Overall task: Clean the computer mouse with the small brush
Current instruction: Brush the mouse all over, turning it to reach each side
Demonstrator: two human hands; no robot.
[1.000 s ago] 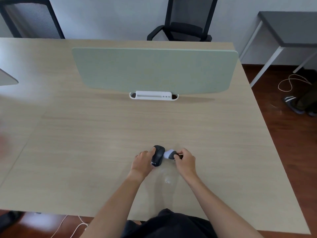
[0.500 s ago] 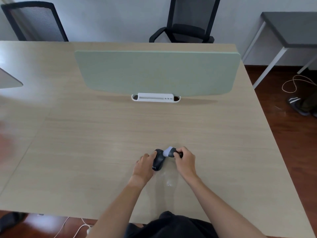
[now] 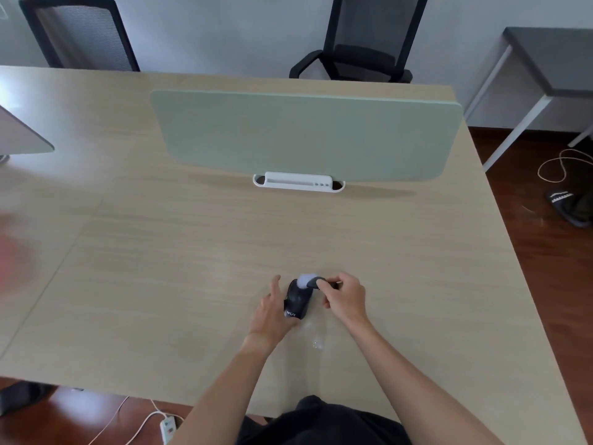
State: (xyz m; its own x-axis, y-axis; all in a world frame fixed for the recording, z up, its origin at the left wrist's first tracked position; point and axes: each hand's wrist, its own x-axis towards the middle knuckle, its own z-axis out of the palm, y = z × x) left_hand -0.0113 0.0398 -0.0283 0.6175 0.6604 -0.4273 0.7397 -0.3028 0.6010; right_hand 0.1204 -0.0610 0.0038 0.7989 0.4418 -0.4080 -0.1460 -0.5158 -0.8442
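Note:
A black computer mouse [image 3: 297, 301] with white lettering on its near end lies on the light wooden desk [image 3: 192, 252]. My left hand [image 3: 272, 311] holds its left side and near end, with one finger pointing away from me. My right hand [image 3: 345, 298] grips the dark handle of the small brush [image 3: 309, 280]. The brush's white bristle head rests on the far end of the mouse.
A pale green divider panel [image 3: 305, 133] stands on a white foot [image 3: 298, 182] across the desk's middle. Two black office chairs [image 3: 365, 43] are behind the desk. A grey side table [image 3: 552, 59] is at the right, and cables and a power strip [image 3: 168, 427] lie on the floor.
The brush head has moved from the mouse's right side to its far end. My left hand has loosened, with one finger now stretched out.

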